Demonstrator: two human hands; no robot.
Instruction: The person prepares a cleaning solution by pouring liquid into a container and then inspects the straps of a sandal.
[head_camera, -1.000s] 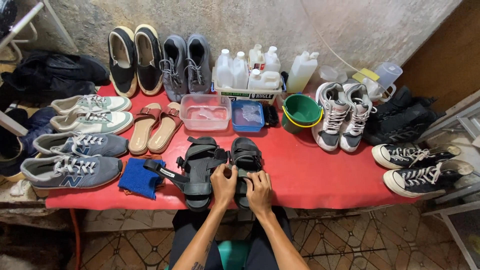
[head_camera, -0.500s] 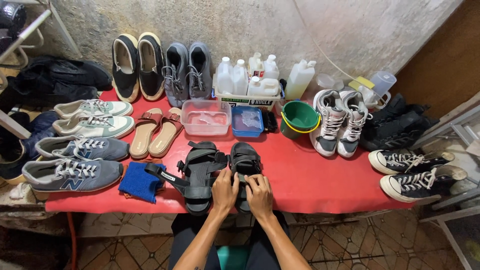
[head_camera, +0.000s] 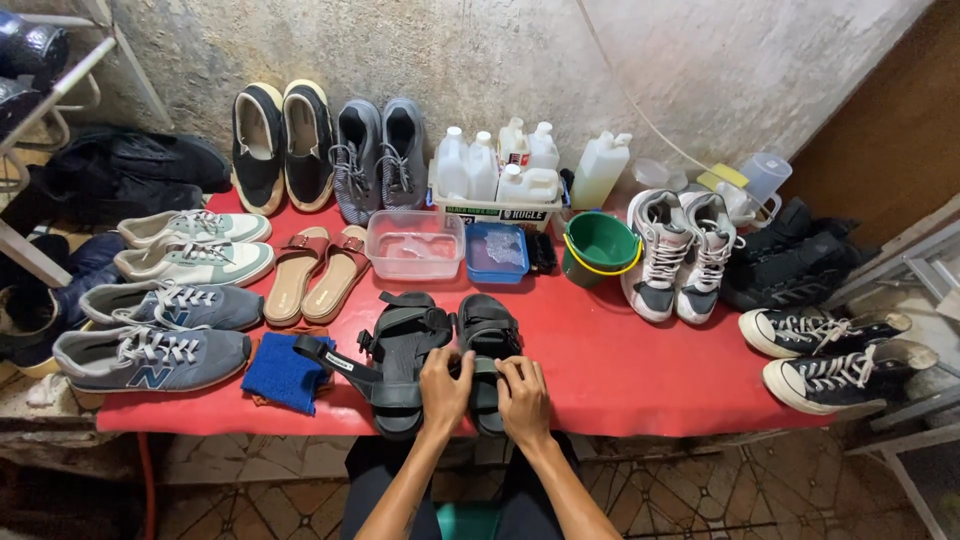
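Both my hands, left (head_camera: 445, 388) and right (head_camera: 522, 398), grip closed on the right sandal (head_camera: 487, 345); far off, a clear tub (head_camera: 415, 245) holds water, a green bucket (head_camera: 598, 248) beside.

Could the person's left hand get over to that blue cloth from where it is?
Probably yes. The left hand rests on the dark sandals; the blue cloth lies just left of them on the red table, uncovered.

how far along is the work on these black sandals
Early. Both hands, left hand and right hand, grip the right sandal at its strap. The left sandal lies with straps open. The blue cloth, clear tub and bottles sit untouched.
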